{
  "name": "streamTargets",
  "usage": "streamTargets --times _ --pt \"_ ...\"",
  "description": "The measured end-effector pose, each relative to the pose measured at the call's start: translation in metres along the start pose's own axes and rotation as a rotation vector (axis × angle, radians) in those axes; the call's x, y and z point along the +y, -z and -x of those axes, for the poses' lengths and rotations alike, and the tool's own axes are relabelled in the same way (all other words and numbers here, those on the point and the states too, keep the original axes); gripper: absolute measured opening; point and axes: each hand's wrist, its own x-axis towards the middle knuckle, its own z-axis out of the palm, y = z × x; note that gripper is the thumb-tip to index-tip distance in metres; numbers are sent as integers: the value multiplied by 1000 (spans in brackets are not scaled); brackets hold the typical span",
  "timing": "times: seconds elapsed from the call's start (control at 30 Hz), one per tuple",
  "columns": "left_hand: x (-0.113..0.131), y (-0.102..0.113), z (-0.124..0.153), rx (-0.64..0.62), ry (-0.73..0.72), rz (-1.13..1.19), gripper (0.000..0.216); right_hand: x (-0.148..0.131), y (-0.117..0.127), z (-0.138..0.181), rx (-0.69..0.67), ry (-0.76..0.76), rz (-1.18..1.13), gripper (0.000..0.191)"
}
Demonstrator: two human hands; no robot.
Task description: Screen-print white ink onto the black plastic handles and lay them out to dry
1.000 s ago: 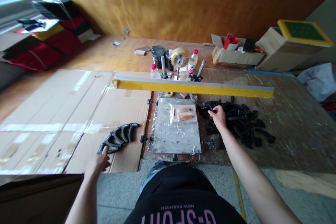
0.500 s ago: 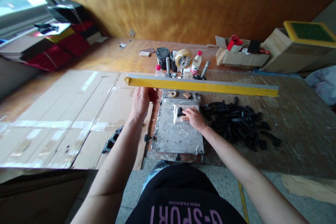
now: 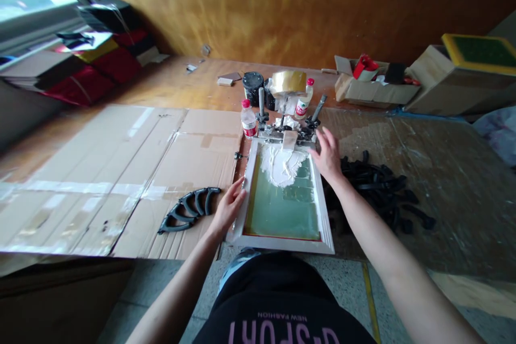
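Observation:
A screen-printing frame [image 3: 329, 236] lies flat in front of me, its pale rim around a green mesh. Thick white ink [image 3: 278, 169] covers the upper part of the mesh. In the ink at the top stands a small beige block [image 3: 289, 140], possibly a squeegee. My left hand [image 3: 230, 203] is at the frame's left rim, fingers stretched out, seemingly touching it. Over the upper right corner of the frame my right hand [image 3: 328, 155] is open, fingers apart and holding nothing. The metal plate and the small black part are hidden under the frame.
Black curved parts [image 3: 374, 188] are heaped to the right. A row of similar parts [image 3: 189, 209] lies on cardboard [image 3: 141, 172] at left. Behind the frame stand a clamp post [image 3: 262, 102], a tape roll [image 3: 288, 83], bottles [image 3: 248, 118] and a black tub [image 3: 253, 88].
The raised frame has swung down flat over the plate and the black part. My left hand has come down along its left side; my right hand has left the part and moved up and right.

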Motion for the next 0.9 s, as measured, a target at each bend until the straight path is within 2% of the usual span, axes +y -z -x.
streamTargets --times 0.07,0.1,0.17,0.23,0.3,0.4,0.5,0.57,0.67,0.73,0.83,0.9 --pt "-18 -3 -8 14 23 -1 70 -25 -12 -21 -83 118 11 50" --pt "-25 -4 -11 24 25 -9 69 -36 -20 -27 -156 146 30 46" --pt "-33 -5 -17 42 26 -33 64 -52 -33 -30 -299 151 80 30" --pt "-36 -5 -20 59 24 -45 58 -60 -40 -19 -394 165 116 16" --pt "-37 -5 -20 76 13 -45 53 -61 -38 0 -448 265 111 16" --pt "-37 -5 -19 97 9 -21 48 -59 -20 25 -516 491 33 22" --pt "-36 -5 -19 101 30 12 47 -57 -4 27 -598 625 -51 19" --pt "-34 -6 -18 96 46 27 50 -58 -3 20 -603 605 -47 13" --pt "-30 -6 -16 90 56 31 58 -59 -13 20 -469 518 37 13" --pt "-28 -7 -15 75 64 25 62 -59 -19 30 -406 543 48 20" --pt "-26 -8 -13 68 69 6 64 -56 -20 42 -444 614 -35 22" --pt "-24 -8 -11 72 73 -8 64 -55 -18 34 -450 566 -71 16"
